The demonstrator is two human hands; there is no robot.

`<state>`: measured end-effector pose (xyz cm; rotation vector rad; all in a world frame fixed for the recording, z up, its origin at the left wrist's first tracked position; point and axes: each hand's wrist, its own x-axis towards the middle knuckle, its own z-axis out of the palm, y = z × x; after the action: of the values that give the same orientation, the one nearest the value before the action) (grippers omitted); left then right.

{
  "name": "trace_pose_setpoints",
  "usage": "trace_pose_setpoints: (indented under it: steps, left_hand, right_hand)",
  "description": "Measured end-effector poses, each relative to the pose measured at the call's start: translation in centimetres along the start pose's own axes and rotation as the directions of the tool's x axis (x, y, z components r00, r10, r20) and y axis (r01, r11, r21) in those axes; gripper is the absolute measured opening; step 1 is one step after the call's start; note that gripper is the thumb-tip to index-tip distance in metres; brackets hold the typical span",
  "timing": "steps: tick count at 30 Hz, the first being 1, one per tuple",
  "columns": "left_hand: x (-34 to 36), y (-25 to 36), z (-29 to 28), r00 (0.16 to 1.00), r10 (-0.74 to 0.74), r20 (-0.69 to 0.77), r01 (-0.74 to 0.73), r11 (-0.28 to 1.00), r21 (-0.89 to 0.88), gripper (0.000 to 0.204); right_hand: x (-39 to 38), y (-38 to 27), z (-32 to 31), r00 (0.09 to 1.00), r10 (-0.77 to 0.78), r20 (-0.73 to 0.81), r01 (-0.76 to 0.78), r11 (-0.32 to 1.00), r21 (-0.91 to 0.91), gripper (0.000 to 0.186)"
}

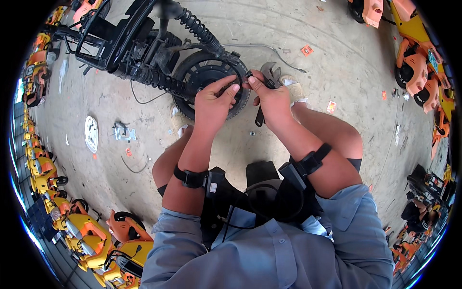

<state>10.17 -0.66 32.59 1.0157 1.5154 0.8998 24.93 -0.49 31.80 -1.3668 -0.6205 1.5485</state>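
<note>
A black scooter wheel (183, 72) stands on the floor in front of me, attached to a stripped black frame (113, 45) with coil-spring shock absorbers (197, 31). My left hand (215, 100) is over the wheel's near side, thumb and fingers pinched together; what they hold, if anything, is too small to make out. Just right of the tyre, my right hand (273, 96) has an adjustable wrench (272, 72) in its grip, the jaws above the hand and the handle end below. Its thumb and forefinger also meet at a small dark piece by the wheel.
A grey cable (269, 46) trails from the wheel across the concrete. On the left lie a white oval plate (91, 134) and a metal bracket (124, 131). Orange paper scraps (307, 50) are scattered about. Yellow and orange scooters (86, 236) line both sides; another person (417, 214) is at the far right.
</note>
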Motion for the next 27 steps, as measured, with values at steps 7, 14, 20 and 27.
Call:
trace_pose_setpoints:
  steps: [7, 14, 20, 27]
  left_hand:
    - [0.2, -0.1, 0.3, 0.992, 0.007, 0.124, -0.007, 1.0, 0.006, 0.034]
    - [0.6, 0.1, 0.5, 0.967, 0.02, 0.253, -0.002, 0.998, -0.07, 0.038]
    - [1.4, -0.3, 0.2, 0.962, 0.034, 0.271, 0.046, 0.958, -0.283, 0.035]
    - [1.4, -0.7, 0.2, 0.984, 0.052, 0.17, 0.001, 0.956, -0.294, 0.035]
  right_hand:
    - [1.2, -0.9, -0.3, 1.0, -0.013, -0.017, 0.013, 0.999, 0.042, 0.032]
    - [2.4, -1.6, -0.8, 0.996, -0.069, -0.05, 0.072, 0.996, 0.06, 0.022]
    - [2.3, -1.5, -0.5, 0.999, -0.052, -0.018, 0.052, 0.998, 0.044, 0.023]
    - [1.7, -0.9, 0.1, 1.0, 0.002, 0.027, -0.001, 1.0, -0.027, 0.025]
